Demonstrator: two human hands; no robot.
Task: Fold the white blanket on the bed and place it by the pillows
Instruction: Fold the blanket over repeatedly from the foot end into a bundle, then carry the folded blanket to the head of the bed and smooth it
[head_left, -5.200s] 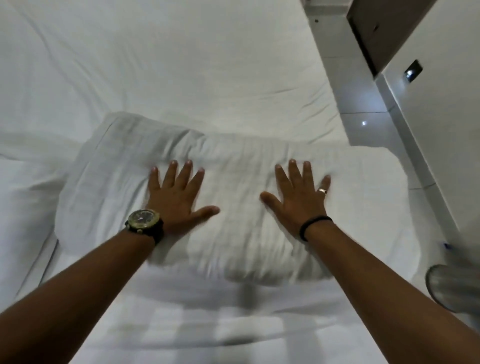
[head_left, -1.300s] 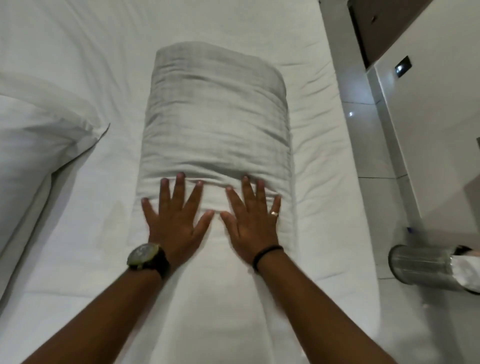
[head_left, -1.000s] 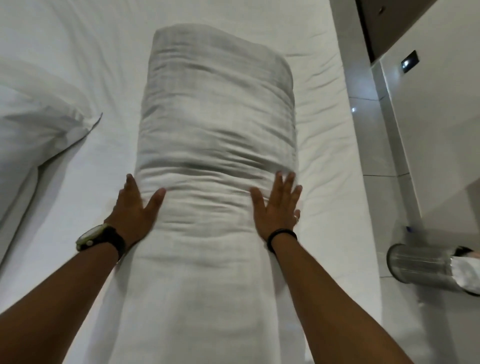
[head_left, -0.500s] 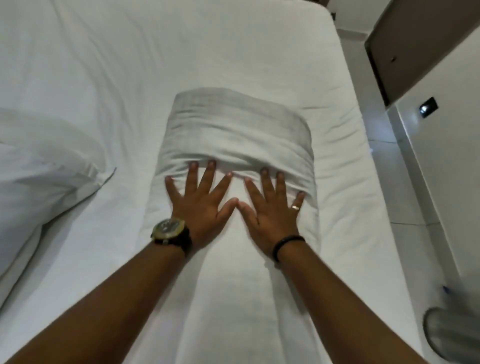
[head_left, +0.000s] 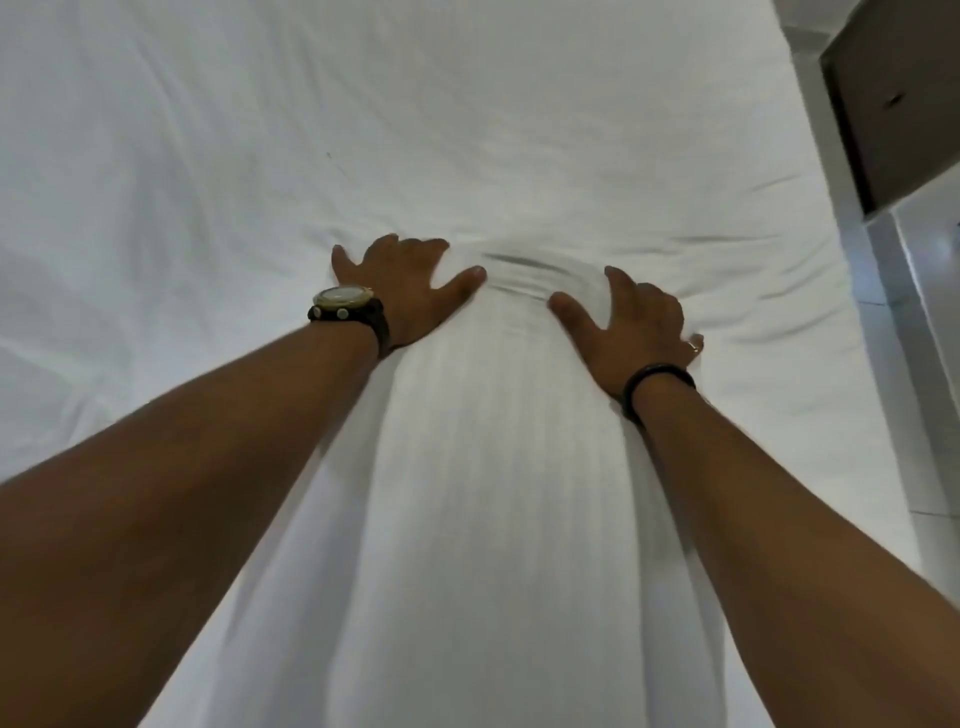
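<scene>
Since half a second ago both hands have slid from the middle of the white blanket (head_left: 498, 467) out to its far end and moved apart: then they lay flat, thumbs nearly touching; now the left hand (head_left: 402, 291) sits at the far left corner and the right hand (head_left: 631, 325) at the far right corner, with bare blanket between them. The fingers of both curl down over the far edge, gripping the fabric, which bunches into small creases between the thumbs. The thick rolled fold beyond the hands is gone from sight; the blanket now runs as one long strip from the hands toward the camera, lying on the bed (head_left: 260, 156).

The fingertips are hidden behind the blanket's edge, so how far they tuck under cannot be told. The blanket's near end is cut off by the bottom of the view. The pillow seen earlier left of the blanket is out of frame. Blanket and sheet are both white, so their border is faint.
</scene>
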